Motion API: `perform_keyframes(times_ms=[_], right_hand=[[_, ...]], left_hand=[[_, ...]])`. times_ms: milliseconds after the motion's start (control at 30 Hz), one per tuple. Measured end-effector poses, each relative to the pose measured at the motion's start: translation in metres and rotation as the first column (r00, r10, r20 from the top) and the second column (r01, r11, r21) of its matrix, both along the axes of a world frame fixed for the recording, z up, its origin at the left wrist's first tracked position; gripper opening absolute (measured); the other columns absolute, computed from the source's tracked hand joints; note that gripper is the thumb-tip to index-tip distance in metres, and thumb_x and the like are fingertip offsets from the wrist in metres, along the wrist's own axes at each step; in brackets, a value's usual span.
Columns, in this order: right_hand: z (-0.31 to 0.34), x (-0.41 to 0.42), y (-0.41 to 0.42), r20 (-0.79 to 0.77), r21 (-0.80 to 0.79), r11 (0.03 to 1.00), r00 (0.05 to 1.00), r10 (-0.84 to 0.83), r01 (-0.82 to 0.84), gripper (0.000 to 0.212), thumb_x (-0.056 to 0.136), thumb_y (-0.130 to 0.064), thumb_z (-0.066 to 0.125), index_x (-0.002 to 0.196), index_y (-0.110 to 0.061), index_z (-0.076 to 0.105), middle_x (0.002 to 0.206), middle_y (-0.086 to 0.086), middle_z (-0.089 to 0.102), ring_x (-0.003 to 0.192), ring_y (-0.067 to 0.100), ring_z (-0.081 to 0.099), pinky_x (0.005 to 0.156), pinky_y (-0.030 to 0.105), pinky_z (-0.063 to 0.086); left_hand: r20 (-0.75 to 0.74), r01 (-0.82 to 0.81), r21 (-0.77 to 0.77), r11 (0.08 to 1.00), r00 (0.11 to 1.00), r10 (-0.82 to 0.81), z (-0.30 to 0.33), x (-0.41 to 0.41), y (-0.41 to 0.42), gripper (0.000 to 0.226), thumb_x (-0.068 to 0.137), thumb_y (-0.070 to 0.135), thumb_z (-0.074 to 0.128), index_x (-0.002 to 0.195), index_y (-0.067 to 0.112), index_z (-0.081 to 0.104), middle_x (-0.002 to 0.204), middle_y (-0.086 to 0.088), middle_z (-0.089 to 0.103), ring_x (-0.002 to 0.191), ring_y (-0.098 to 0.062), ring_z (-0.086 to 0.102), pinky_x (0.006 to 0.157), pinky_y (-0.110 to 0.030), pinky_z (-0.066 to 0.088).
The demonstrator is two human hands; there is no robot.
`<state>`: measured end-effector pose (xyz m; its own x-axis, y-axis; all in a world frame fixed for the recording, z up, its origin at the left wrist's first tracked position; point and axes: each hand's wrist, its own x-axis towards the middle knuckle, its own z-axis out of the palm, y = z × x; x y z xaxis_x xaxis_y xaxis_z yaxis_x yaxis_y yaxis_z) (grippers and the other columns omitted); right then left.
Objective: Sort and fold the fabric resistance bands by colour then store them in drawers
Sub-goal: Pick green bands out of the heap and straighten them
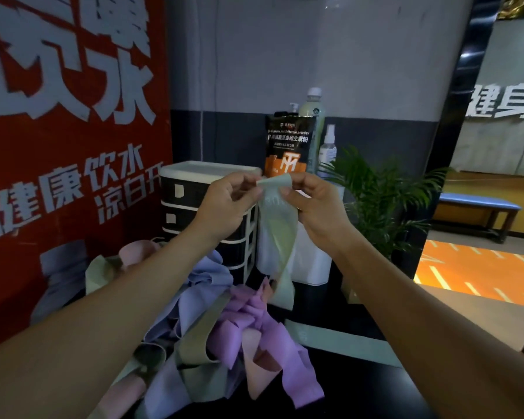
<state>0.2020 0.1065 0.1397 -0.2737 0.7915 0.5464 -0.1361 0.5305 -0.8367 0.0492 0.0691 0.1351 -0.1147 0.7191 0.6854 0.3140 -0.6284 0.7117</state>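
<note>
- A pale green band point(277, 225) is held up in front of the drawer unit point(206, 207); its top end is between both hands and the rest hangs down twisted, with the lower end near the pile.
- The left hand point(227, 204) pinches the top edge of the band; the fingers point(248, 184) are curled and close together.
- The right hand point(312, 204) pinches the same end from the other side, thumb and fingers pressed on the cloth.
- A pile of bands point(218, 328), purple, blue, pink and olive, lies on the dark desk point(360, 385) under the arms.
- Another pale green band point(339, 338) lies flat on the desk to the right of the pile.
- Behind stand a powder pouch point(289, 143), a bottle point(312, 110), a spray bottle point(328, 149) and a plant point(378, 195).
</note>
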Motion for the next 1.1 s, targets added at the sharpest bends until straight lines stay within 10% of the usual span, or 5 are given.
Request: perform_keyframes(times_ms=[233,367,533,767,1100], right_hand=[[0.021,0.017,-0.025,0.189,0.221,0.953,0.949,-0.251,0.208,0.031,0.08,-0.009,0.071,0.108,-0.01,0.058,0.103,0.004,0.059,0.089,0.015,0.056,0.08,0.027,0.049],[0.027,0.027,-0.035,0.299,0.333,0.92,0.902,-0.313,0.209,0.002,0.084,-0.012,0.067,0.085,-0.012,0.066,0.081,-0.003,0.06,0.076,0.01,0.053,0.075,0.031,0.045],[0.019,0.036,-0.038,0.222,0.237,0.919,0.904,-0.365,0.313,0.013,0.084,-0.008,0.067,0.076,-0.016,0.06,0.07,-0.009,0.052,0.064,0.005,0.047,0.062,0.017,0.042],[0.009,0.059,-0.042,0.008,0.083,0.888,0.891,-0.454,0.452,0.022,0.082,-0.011,0.069,0.067,-0.025,0.061,0.081,0.014,0.063,0.081,0.034,0.061,0.075,0.046,0.056],[-0.026,0.08,-0.048,-0.093,-0.137,0.837,0.834,-0.543,0.53,0.004,0.086,-0.012,0.065,0.083,-0.01,0.064,0.078,0.007,0.059,0.073,0.018,0.057,0.069,0.031,0.051]], left_hand=[[-0.011,0.065,-0.028,0.998,0.998,-0.065,0.012,0.019,-0.015,0.019,0.093,0.006,0.053,0.085,0.02,0.062,0.079,0.001,0.064,0.071,-0.005,0.061,0.071,-0.022,0.053],[-0.093,0.056,-0.062,0.996,0.994,-0.062,0.01,0.032,-0.021,0.013,0.094,0.009,0.051,0.087,0.017,0.059,0.08,0.002,0.059,0.073,-0.008,0.054,0.069,-0.022,0.045],[-0.098,0.111,-0.187,0.976,0.987,-0.131,-0.006,0.052,-0.026,0.003,0.09,0.015,0.059,0.093,0.016,0.058,0.09,-0.001,0.063,0.082,-0.012,0.061,0.071,-0.023,0.051],[-0.126,0.052,-0.352,0.935,0.987,-0.103,-0.033,0.067,-0.035,0.015,0.086,0.023,0.065,0.098,0.017,0.058,0.089,-0.002,0.064,0.078,-0.014,0.06,0.068,-0.027,0.05],[-0.352,-0.042,-0.412,0.91,0.929,-0.116,-0.068,0.051,-0.048,0.036,0.075,0.033,0.069,0.092,0.004,0.057,0.083,-0.009,0.057,0.075,-0.019,0.053,0.069,-0.031,0.042]])
